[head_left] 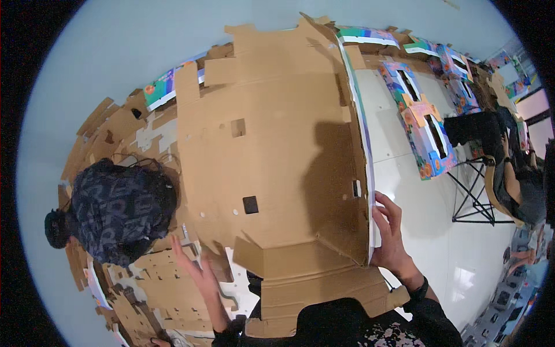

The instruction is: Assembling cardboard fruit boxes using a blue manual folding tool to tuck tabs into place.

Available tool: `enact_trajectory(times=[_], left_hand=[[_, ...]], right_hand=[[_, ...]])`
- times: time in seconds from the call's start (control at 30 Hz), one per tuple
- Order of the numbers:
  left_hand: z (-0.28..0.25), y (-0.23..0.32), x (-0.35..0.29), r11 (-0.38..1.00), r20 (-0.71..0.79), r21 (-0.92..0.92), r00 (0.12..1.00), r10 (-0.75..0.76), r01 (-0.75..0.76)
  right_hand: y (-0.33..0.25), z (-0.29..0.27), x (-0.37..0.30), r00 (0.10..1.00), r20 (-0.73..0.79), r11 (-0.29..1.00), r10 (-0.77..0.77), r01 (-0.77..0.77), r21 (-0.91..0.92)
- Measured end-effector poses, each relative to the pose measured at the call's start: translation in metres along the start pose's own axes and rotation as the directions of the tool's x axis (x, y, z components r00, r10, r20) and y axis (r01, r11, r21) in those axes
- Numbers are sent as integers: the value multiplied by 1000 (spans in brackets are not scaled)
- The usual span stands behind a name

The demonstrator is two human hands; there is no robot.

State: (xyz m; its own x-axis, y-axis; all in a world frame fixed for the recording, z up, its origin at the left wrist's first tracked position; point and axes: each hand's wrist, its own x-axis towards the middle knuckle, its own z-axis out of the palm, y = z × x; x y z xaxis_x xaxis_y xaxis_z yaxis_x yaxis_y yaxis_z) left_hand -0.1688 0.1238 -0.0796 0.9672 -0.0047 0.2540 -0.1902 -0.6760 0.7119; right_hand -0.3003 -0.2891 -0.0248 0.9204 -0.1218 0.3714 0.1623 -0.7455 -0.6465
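flat die-cut carton blank (272, 156): raised over the floor (439, 231), leaning on stacked blanks (156, 289) | handling: likely light, stiff along flutes, floppy at creases and flaps, edges bend; grip 2 opposite edges | right hand (390, 234): clasps printed right edge | left hand (196, 269): open, off the blank, over stack

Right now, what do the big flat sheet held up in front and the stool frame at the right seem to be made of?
The big sheet looks like brown cardboard: matte, creased at the folds, with die-cut square holes; the edge by the right hand shows a white, colour-printed outer face. The stool frame seems to be thin black metal tubing, though it is too small to be sure.
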Motion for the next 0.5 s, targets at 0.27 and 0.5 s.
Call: enact_trajectory(times=[0.27,0.5], left_hand=[[-55,1,20,347,591,-672,756,-281,654],[-38,67,4,790,523,-580,834,174,200]], right_hand=[[-4,-2,5,988,145,998,45,-37,-56],[-21,-3,17,984,179,992,8,15,-124]])
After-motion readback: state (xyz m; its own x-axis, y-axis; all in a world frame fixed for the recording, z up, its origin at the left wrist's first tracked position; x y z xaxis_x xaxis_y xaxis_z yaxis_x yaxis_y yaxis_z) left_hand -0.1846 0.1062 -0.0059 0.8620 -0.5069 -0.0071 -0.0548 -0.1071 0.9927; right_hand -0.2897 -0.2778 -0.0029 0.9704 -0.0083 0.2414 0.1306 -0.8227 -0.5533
